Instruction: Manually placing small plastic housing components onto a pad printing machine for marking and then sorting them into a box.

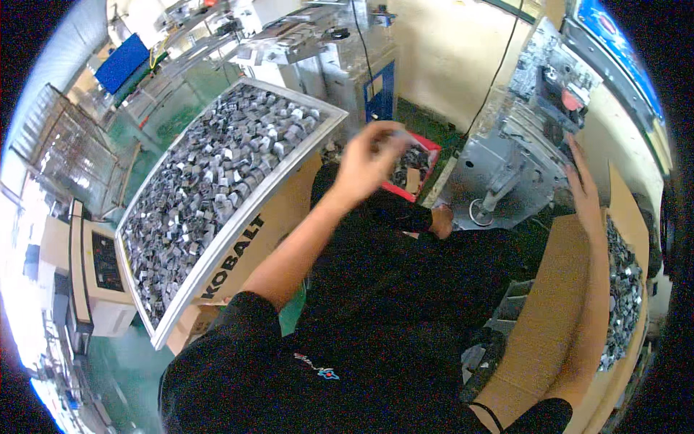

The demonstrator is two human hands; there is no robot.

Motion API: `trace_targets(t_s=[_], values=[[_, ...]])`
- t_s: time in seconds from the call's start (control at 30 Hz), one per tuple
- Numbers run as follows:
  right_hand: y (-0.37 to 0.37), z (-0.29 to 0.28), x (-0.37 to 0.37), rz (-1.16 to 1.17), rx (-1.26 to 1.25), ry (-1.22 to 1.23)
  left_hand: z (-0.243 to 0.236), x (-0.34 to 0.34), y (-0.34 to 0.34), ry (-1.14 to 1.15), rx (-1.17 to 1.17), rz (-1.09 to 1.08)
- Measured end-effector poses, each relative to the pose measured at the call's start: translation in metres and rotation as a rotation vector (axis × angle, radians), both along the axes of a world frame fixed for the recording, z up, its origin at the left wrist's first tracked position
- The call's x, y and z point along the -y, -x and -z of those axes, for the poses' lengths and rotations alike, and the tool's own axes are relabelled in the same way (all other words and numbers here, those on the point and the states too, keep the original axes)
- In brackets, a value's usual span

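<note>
My left hand (369, 165) is raised between the tray of parts and the machine, its fingers curled in a pinch. A small greyish blur shows at the fingertips; motion hides what it is. My right hand (583, 184) reaches up beside the grey metal machine (517, 155), fingers stretched out near its upper working part. To the left, a large metal-framed tray (235, 230) is heaped with small grey metal pieces (217, 166). Beyond my left hand, a red bin (405, 194) contains dark pieces and a scrap of cardboard.
The tray rests on a cardboard box (282, 210). Under my right forearm stands an open cardboard box (553, 296) with shiny metal pieces (623, 296). My bare foot (442, 221) is beside the machine. Another machine (340, 72) with a blue panel stands behind the tray.
</note>
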State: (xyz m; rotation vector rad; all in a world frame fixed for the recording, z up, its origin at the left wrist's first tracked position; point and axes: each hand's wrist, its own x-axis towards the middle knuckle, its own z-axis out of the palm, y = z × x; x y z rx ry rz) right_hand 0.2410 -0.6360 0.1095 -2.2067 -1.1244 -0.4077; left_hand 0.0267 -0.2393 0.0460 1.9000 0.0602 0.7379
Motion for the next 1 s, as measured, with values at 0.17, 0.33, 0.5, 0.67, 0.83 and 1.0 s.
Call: trace_targets(t_s=[0.17, 0.33, 0.5, 0.67, 0.83, 1.0], values=[[0.007, -0.008, -0.004, -0.022, -0.132, 0.059, 0.02, -0.124, 0.078, -0.06, 0.088, -0.388], [0.022, -0.004, 0.005, 0.001, -0.028, 0.183, 0.021, -0.211, 0.146, -0.132, 0.022, -0.698], [0.033, 0.004, 0.003, 0.107, 0.032, 0.186, 0.02, -0.228, 0.157, -0.262, -0.121, -0.758], [0.031, 0.005, 0.008, 0.123, 0.058, 0.185, 0.023, -0.245, 0.146, -0.527, -0.281, -0.769], [0.032, 0.006, 0.006, 0.118, 0.094, 0.193, 0.029, -0.272, 0.139, -0.69, -0.628, -0.835], [0.035, 0.006, 0.007, 0.118, 0.103, 0.172, 0.031, -0.275, 0.127, -0.71, -0.713, -0.827]])
